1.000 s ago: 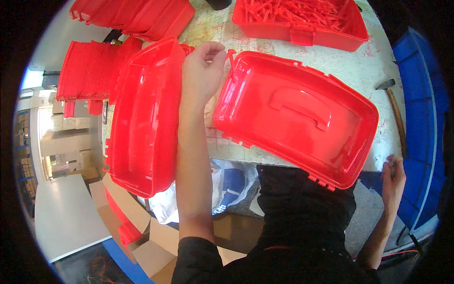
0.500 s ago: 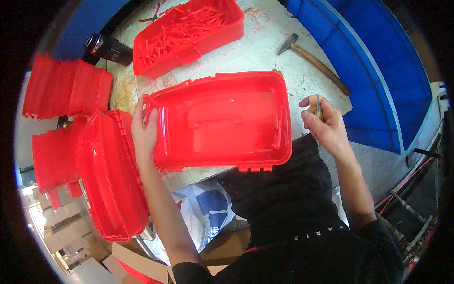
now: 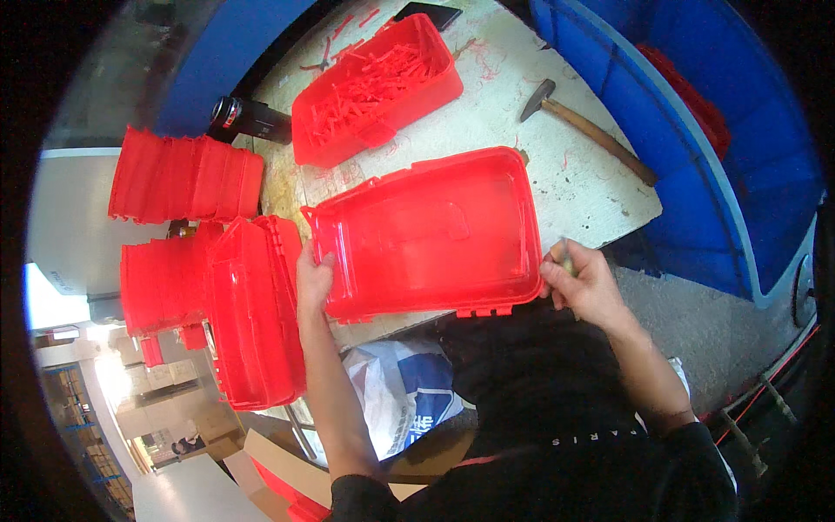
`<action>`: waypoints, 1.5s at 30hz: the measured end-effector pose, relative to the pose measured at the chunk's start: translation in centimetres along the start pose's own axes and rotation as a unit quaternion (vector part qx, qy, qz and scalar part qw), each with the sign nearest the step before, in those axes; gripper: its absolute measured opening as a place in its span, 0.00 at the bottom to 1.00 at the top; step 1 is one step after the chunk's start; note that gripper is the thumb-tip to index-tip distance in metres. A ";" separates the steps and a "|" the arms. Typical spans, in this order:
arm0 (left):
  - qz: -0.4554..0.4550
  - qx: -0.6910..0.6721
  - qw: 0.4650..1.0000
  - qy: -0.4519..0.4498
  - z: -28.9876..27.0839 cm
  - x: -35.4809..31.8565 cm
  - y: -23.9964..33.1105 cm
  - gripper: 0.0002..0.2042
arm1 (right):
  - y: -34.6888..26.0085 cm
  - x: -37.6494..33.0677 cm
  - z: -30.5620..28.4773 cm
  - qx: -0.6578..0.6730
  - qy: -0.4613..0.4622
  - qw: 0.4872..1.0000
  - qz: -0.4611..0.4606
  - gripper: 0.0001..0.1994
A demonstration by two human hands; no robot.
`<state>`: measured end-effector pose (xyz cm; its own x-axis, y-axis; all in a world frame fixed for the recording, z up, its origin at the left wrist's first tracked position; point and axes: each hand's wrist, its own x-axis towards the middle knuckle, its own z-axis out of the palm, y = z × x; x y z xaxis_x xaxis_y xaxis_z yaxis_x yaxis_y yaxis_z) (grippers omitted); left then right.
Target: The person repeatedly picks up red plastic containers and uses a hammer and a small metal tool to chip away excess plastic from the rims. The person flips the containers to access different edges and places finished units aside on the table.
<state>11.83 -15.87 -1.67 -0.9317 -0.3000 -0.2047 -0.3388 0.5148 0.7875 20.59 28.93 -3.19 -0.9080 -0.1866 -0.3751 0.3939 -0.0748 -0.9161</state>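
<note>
A red plastic toolbox lid (image 3: 400, 252), open side up with a handle-shaped outline in its floor, lies in front of me. My left hand (image 3: 315, 278) grips its left end, the thumb over the rim and the fingers partly hidden beneath. At the lid's lower right corner, my right hand (image 3: 584, 283) is closed around a small tool (image 3: 568, 261) with a yellowish handle. Most of that tool is covered by the fingers, so its kind is unclear. The right fingertips are against or very near the lid's right rim.
Beyond the lid stands a red bin (image 3: 426, 104) with many thin red plastic pieces. A hammer (image 3: 591, 135) lies right of it, beside a large blue tub (image 3: 696, 200). Stacked red box parts (image 3: 187, 178) and nested red shells (image 3: 252, 313) stand left, near a black bottle (image 3: 252, 120).
My right hand has come down and in to the lid's lower right corner, the small tool still in it. My left hand keeps its grip. The whole view has swung, shifting most things rightward.
</note>
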 end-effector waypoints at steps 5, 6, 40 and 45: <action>0.022 -0.047 0.997 0.050 0.8 -4.5 3.2 0.23 | -1.2 -0.6 -2.1 0.105 -0.012 0.994 -0.011 0.05; 0.017 -0.076 0.995 0.056 0.7 -5.6 4.2 0.24 | -1.7 -0.7 -2.3 0.110 -0.004 0.994 -0.020 0.06; -0.181 0.448 0.809 -0.337 -10.6 -27.4 -32.3 0.18 | -0.6 9.6 -2.1 -0.680 0.147 0.681 -0.228 0.26; -0.325 0.356 0.876 -0.033 2.6 -28.3 -43.8 0.17 | -0.9 8.5 0.9 -0.599 0.183 0.705 -0.332 0.22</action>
<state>52.70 -27.90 -31.90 -0.5097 -0.6803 -0.5267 -0.7738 0.6301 -0.0649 12.67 26.48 -5.41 -0.8975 -0.2183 0.3833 -0.3404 0.8953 -0.2871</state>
